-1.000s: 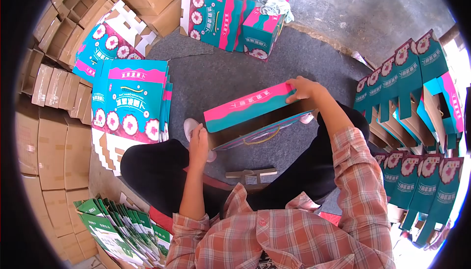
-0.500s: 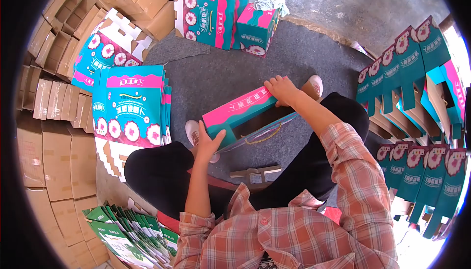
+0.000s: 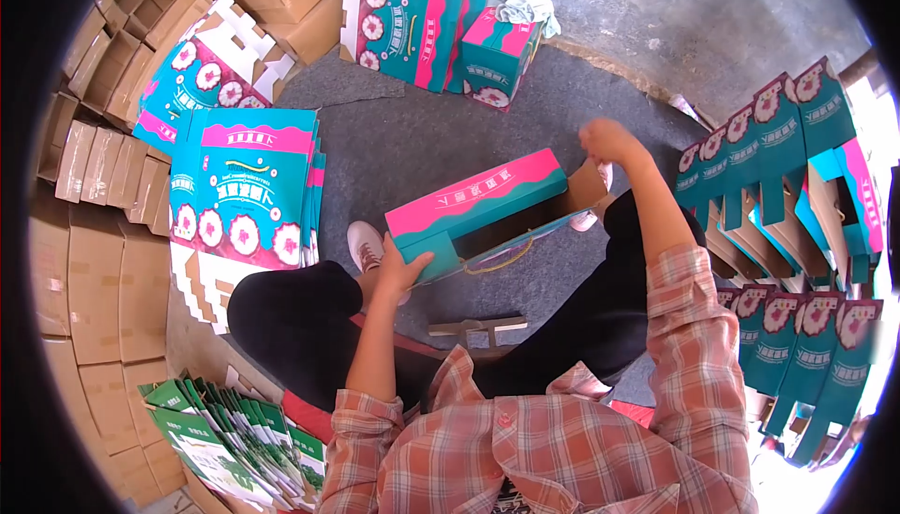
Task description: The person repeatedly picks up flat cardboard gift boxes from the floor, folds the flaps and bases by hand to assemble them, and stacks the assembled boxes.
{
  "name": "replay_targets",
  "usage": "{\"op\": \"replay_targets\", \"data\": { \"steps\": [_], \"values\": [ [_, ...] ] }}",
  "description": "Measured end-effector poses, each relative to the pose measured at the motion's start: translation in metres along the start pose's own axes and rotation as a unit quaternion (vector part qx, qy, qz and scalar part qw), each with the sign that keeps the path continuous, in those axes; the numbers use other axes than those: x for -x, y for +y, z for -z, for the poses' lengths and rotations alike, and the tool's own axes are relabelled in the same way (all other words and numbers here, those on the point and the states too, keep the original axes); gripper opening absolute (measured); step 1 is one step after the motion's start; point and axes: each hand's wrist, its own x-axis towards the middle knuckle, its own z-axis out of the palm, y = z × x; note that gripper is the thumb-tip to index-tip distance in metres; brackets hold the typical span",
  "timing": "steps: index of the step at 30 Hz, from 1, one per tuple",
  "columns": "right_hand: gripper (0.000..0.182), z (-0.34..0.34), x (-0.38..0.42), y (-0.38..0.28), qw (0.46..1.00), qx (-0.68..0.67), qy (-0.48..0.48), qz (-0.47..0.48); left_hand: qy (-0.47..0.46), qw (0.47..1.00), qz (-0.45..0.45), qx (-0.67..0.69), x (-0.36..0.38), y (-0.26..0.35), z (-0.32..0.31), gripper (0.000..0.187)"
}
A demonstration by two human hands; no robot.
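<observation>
A long teal and pink carton (image 3: 475, 193) lies tilted between my knees, with a long opening facing me and a brown inside. Its left end is gripped by my left hand (image 3: 400, 268), the thumb over the near teal edge. Just above the brown end flap (image 3: 588, 188) on the right is my right hand (image 3: 611, 141), lifted off the pink side. Its fingers are curled, and the palm side is hidden. A yellow cord handle (image 3: 500, 259) hangs along the carton's near panel.
Flat teal cartons (image 3: 246, 186) are stacked at the left, near brown boxes (image 3: 97, 284). Green printed packages (image 3: 234, 439) stand at lower left. A formed carton (image 3: 497, 59) carrying a cloth (image 3: 527, 10) sits ahead. Partly folded cartons (image 3: 783, 139) line the right. A brown cardboard piece (image 3: 478, 327) lies before me.
My right hand has let go of the carton's pink top edge and moved right and up, beyond its end. The brown end flap now shows. My left hand keeps its hold.
</observation>
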Motion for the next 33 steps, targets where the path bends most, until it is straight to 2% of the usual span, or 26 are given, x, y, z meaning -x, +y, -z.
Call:
{"op": "replay_targets", "data": {
  "steps": [1,2,3,5,7,9,10,11,12,13,14,16,17,18,19,20,22,24,26,27,29,30,32,33],
  "values": [
    [0.042,0.006,0.005,-0.002,0.974,0.083,-0.097,0.189,0.002,1.000,-0.014,-0.021,-0.002,-0.005,0.000,0.072],
    [0.046,-0.001,0.017,-0.012,0.975,-0.163,-0.152,0.008,0.003,0.999,-0.028,-0.043,-0.003,-0.011,-0.001,0.071],
    [0.050,0.010,0.040,-0.053,0.882,-0.394,-0.191,-0.173,0.002,0.999,-0.030,-0.041,-0.002,-0.007,-0.002,0.071],
    [0.055,0.009,0.050,-0.083,0.891,-0.389,-0.180,-0.152,0.011,1.000,0.000,0.021,0.002,0.006,-0.002,0.071],
    [0.060,0.001,0.045,-0.085,0.898,-0.385,-0.170,-0.127,0.012,1.000,0.015,0.018,0.001,-0.007,-0.003,0.070],
    [0.074,-0.018,0.026,-0.067,0.846,-0.399,-0.288,-0.206,0.015,0.999,0.028,0.020,-0.004,-0.027,-0.006,0.068],
    [0.074,-0.018,0.029,-0.065,0.848,-0.395,-0.287,-0.205,-0.014,1.000,0.023,0.014,-0.007,-0.036,-0.006,0.066],
    [0.076,-0.020,0.035,-0.063,0.934,-0.229,-0.209,-0.178,-0.043,0.999,0.017,0.009,-0.009,-0.044,-0.007,0.064],
    [0.079,-0.022,0.041,-0.063,0.980,-0.054,-0.123,-0.143,-0.039,0.999,0.015,0.013,-0.007,-0.042,-0.007,0.064],
    [0.075,-0.027,0.044,-0.064,0.982,-0.077,-0.095,-0.143,-0.052,0.993,0.086,0.054,-0.004,-0.031,-0.004,0.063],
    [0.075,-0.030,0.043,-0.064,0.983,-0.071,-0.092,-0.144,-0.062,0.988,0.116,0.078,0.000,-0.019,-0.001,0.062],
    [0.074,-0.018,0.041,-0.079,0.922,-0.261,-0.217,-0.188,-0.078,0.973,0.191,0.106,0.010,0.029,0.012,0.062],
    [0.074,-0.013,0.041,-0.082,0.921,-0.261,-0.209,-0.199,-0.090,0.962,0.235,0.109,0.012,0.047,0.015,0.062],
    [0.071,-0.011,0.040,-0.084,0.919,-0.243,-0.229,-0.210,-0.101,0.963,0.223,0.108,0.011,0.047,0.012,0.062],
    [0.068,-0.013,0.041,-0.080,0.915,-0.226,-0.250,-0.220,-0.073,0.970,0.216,0.082,0.011,0.044,0.010,0.061],
    [0.068,-0.021,0.042,-0.072,0.914,-0.230,-0.244,-0.230,-0.044,0.975,0.210,0.056,0.010,0.041,0.007,0.059],
    [0.066,-0.015,0.043,-0.071,0.906,-0.311,-0.217,-0.190,-0.033,0.977,0.199,0.063,0.006,0.051,0.005,0.059],
    [0.066,0.004,0.041,-0.057,0.938,-0.246,-0.176,-0.167,-0.019,0.979,0.190,0.068,-0.001,0.044,-0.004,0.059],
    [0.067,-0.005,0.028,-0.021,0.963,-0.208,-0.134,-0.110,0.071,0.997,-0.018,0.012,-0.017,0.014,-0.023,0.062],
    [0.067,-0.005,0.026,-0.009,0.969,-0.195,-0.118,-0.093,0.067,0.997,-0.022,0.011,-0.021,0.026,-0.027,0.062],
    [0.066,0.031,0.044,-0.014,0.989,-0.098,-0.021,-0.105,0.107,0.993,-0.045,0.012,-0.021,0.058,-0.042,0.067],
    [0.066,0.038,0.047,-0.012,0.988,-0.105,-0.021,-0.112,0.098,0.994,-0.047,0.007,-0.027,0.059,-0.052,0.067],
    [0.065,0.043,0.052,-0.003,0.986,-0.087,0.025,-0.138,0.174,0.976,-0.065,-0.112,-0.039,0.057,-0.073,0.071],
    [0.065,0.043,0.052,0.004,0.984,-0.094,0.024,-0.149,0.162,0.978,-0.068,-0.115,-0.044,0.060,-0.083,0.071]
  ]
}}
